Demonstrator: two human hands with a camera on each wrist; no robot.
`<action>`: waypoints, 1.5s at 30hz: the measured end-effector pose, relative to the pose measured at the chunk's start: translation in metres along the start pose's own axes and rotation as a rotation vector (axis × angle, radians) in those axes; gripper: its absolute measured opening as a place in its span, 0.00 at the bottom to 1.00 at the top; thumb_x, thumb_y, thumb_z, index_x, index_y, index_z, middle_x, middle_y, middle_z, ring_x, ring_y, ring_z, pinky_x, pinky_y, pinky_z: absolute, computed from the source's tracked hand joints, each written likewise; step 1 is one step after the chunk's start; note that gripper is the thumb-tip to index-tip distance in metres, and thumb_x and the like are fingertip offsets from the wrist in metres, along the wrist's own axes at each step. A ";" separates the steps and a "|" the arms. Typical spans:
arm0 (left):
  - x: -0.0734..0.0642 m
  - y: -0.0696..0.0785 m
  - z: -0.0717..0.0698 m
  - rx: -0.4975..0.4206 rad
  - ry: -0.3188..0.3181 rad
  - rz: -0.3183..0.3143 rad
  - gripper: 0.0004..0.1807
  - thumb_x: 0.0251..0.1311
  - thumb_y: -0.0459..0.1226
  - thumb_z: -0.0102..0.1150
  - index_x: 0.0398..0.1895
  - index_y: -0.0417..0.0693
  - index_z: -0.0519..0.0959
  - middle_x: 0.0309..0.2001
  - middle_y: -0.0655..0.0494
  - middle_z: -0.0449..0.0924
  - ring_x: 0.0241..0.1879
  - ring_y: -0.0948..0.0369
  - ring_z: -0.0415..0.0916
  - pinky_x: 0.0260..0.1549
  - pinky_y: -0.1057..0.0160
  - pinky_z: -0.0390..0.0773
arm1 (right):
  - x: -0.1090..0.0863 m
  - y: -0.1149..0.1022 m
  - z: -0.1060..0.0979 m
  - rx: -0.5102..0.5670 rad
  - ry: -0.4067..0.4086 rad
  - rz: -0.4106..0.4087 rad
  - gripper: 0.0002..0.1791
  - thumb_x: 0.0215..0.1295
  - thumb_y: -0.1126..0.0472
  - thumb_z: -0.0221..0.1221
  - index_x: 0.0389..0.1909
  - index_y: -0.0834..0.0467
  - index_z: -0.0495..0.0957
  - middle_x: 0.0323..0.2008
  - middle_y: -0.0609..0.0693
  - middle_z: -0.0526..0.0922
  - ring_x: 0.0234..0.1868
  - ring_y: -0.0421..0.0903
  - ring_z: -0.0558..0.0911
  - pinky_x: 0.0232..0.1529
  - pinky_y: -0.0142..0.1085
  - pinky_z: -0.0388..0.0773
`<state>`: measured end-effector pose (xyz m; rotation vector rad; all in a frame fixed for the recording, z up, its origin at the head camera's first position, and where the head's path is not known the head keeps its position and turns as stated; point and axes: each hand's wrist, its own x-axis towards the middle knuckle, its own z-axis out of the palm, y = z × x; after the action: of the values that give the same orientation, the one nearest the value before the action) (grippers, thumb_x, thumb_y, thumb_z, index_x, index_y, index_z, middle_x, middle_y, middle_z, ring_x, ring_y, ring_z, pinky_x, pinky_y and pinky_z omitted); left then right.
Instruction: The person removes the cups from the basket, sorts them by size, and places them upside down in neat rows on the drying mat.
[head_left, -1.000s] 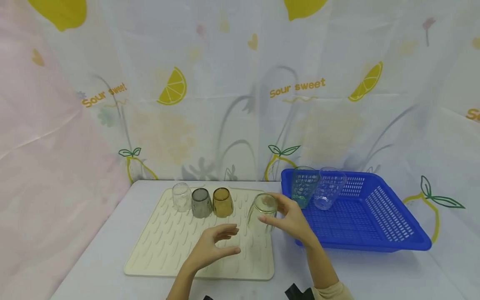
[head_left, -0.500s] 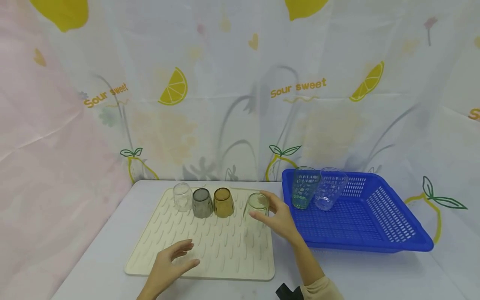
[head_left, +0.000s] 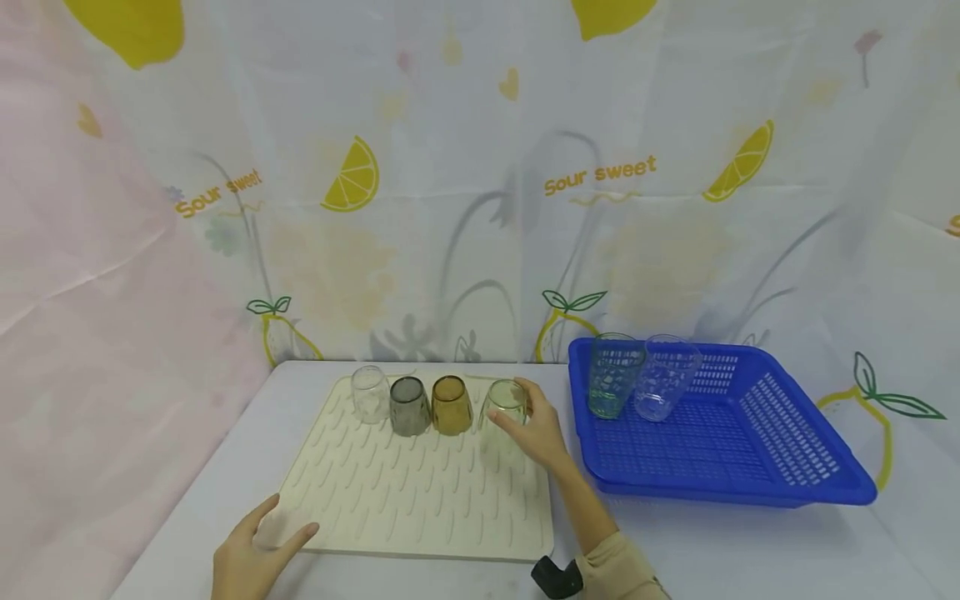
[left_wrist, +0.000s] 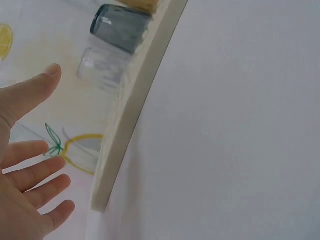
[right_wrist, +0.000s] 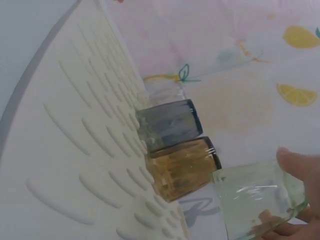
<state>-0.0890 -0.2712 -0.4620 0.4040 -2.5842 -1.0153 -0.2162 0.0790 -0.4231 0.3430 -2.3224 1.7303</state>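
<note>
My right hand (head_left: 534,427) grips a pale green drinking glass (head_left: 501,423), upside down, over the right rear part of the cream ribbed drying mat (head_left: 420,500). In the right wrist view, the pale green glass (right_wrist: 252,197) appears slightly above the mat. To its left, an amber glass (head_left: 452,406), a grey glass (head_left: 409,407) and a clear glass (head_left: 371,395) stand upside down in a row on the mat. My left hand (head_left: 251,550) holds nothing, its fingers spread near the mat's front left corner; the left wrist view shows its palm (left_wrist: 17,200) and loose fingers.
A blue perforated plastic basket (head_left: 720,487) stands right of the mat. Inside its left rear part are a green-tinted tumbler (head_left: 613,379) and a clear tumbler (head_left: 666,379). A lemon-printed cloth (head_left: 450,250) hangs behind the white table.
My right hand has carried the pale green glass left, toward the amber glass. My left hand has drawn back left and toward the front, away from the mat's middle.
</note>
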 end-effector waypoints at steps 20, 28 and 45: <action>0.017 -0.052 -0.001 0.200 -0.491 -0.106 0.65 0.40 0.55 0.72 0.65 0.19 0.45 0.63 0.14 0.37 0.60 0.20 0.39 0.55 0.26 0.49 | 0.027 0.027 0.022 -0.058 0.081 0.060 0.37 0.53 0.63 0.66 0.63 0.67 0.62 0.61 0.67 0.69 0.62 0.65 0.68 0.61 0.58 0.65; 0.015 -0.051 0.004 0.167 -0.465 -0.080 0.67 0.41 0.52 0.73 0.65 0.18 0.38 0.65 0.16 0.33 0.65 0.26 0.30 0.60 0.27 0.34 | 0.033 0.045 0.031 -0.061 0.047 0.077 0.38 0.53 0.60 0.66 0.64 0.67 0.62 0.58 0.69 0.70 0.60 0.66 0.70 0.60 0.58 0.67; 0.014 -0.040 0.004 0.197 -0.469 -0.104 0.67 0.43 0.53 0.71 0.64 0.15 0.36 0.64 0.16 0.32 0.66 0.28 0.28 0.61 0.28 0.30 | 0.034 0.061 0.031 -0.106 -0.041 0.100 0.41 0.49 0.60 0.69 0.63 0.67 0.62 0.55 0.68 0.74 0.57 0.65 0.73 0.58 0.57 0.69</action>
<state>-0.0979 -0.3029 -0.4895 0.3887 -3.1289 -0.9871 -0.2695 0.0646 -0.4764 0.2499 -2.4888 1.6494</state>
